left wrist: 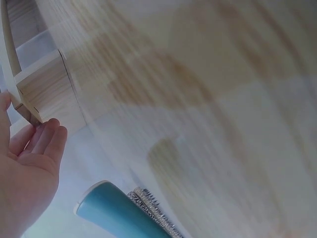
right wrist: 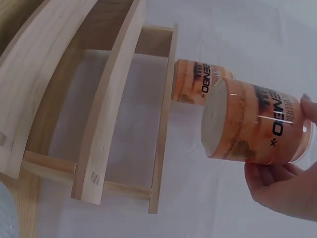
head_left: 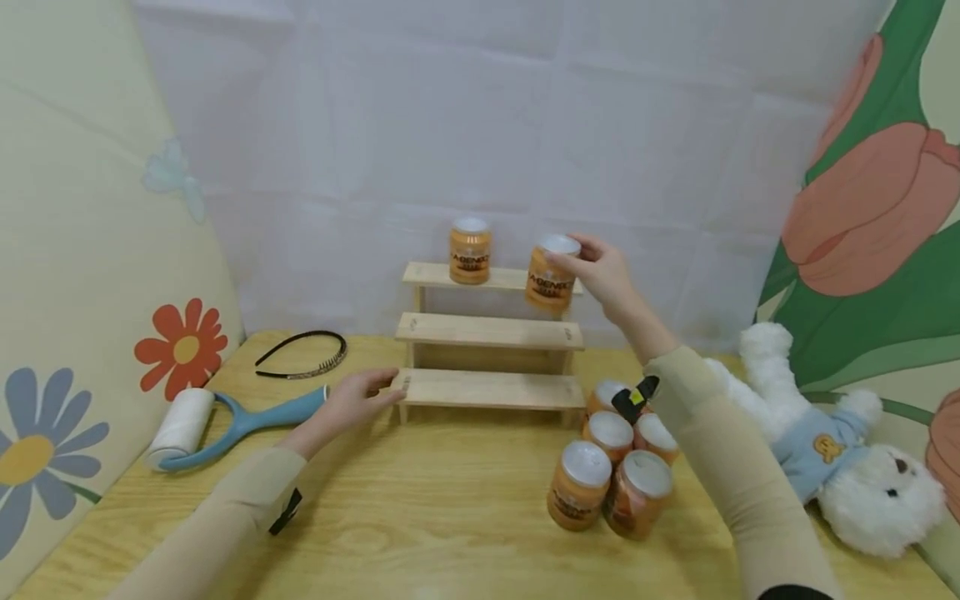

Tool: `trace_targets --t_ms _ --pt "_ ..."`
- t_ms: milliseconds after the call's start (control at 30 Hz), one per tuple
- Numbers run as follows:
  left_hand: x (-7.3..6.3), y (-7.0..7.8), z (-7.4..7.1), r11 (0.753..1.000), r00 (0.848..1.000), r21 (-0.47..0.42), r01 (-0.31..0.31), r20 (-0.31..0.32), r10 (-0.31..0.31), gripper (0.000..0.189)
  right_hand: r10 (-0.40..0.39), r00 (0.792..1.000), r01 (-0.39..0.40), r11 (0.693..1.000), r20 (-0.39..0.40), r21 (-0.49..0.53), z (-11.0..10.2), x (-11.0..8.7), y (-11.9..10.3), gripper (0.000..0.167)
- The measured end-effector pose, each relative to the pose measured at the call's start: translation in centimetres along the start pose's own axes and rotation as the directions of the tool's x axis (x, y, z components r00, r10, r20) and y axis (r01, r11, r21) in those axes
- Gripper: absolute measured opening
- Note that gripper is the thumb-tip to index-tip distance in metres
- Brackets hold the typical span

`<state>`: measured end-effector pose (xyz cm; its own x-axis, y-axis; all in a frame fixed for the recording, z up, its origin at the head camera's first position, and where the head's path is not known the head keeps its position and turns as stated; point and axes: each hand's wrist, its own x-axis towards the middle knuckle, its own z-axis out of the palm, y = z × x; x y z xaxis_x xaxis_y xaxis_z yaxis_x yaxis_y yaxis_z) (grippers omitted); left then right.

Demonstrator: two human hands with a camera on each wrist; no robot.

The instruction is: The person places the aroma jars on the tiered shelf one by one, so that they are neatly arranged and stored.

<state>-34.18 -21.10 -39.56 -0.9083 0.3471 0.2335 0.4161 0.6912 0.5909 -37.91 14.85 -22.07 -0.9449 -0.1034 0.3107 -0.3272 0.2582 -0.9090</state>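
Observation:
My right hand (head_left: pixel 609 283) grips an orange can (head_left: pixel 549 277) with a pale lid, near its top. The can is held in the air by the right end of the top step of a three-step wooden stand (head_left: pixel 487 330). In the right wrist view, the can's pale base (right wrist: pixel 214 121) faces the stand, fingers round the lid end. A matching can (head_left: pixel 470 254) stands upright left of centre on the top step. At the left end of the lowest step is my left hand (head_left: pixel 351 408); the left wrist view shows its thumb and fingers pinching the board's corner (left wrist: pixel 28 113).
Several more orange cans (head_left: pixel 576 492) stand clustered at the stand's front right, partly under my right forearm. A white plush toy (head_left: pixel 873 500) in blue lies at the right. On the left are a blue-handled lint roller (head_left: pixel 258 423) and a dark headband (head_left: pixel 330 362).

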Motion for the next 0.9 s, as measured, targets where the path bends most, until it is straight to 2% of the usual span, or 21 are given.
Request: trace_targets --t_ms 233,367,500,700,900 --pt "-0.3 0.1 0.2 1.0 1.0 -0.011 0.015 0.011 -0.015 0.06 -0.057 0.998 0.056 0.998 0.036 0.021 0.7 2.3 0.9 0.054" --pt "-0.4 0.1 0.3 1.0 1.0 -0.012 0.028 0.014 -0.028 0.061 -0.064 0.997 0.064 0.998 0.037 0.017 1.1 3.4 1.4 0.055" --pt "-0.5 0.1 0.4 0.999 0.999 -0.016 0.035 0.019 -0.035 0.062 -0.054 0.998 0.054 0.998 0.021 -0.012 1.3 4.2 2.1 0.057" --pt "-0.9 -0.2 0.3 0.999 0.999 -0.009 0.038 0.015 -0.038 0.063 -0.022 0.999 0.022 1.0 0.049 -0.014 1.8 4.9 3.3 0.06" --pt "-0.7 0.2 0.1 0.999 0.999 -0.004 0.041 0.017 -0.041 0.063 0.022 0.999 -0.021 1.0 0.043 -0.022 1.7 5.6 3.3 0.066"
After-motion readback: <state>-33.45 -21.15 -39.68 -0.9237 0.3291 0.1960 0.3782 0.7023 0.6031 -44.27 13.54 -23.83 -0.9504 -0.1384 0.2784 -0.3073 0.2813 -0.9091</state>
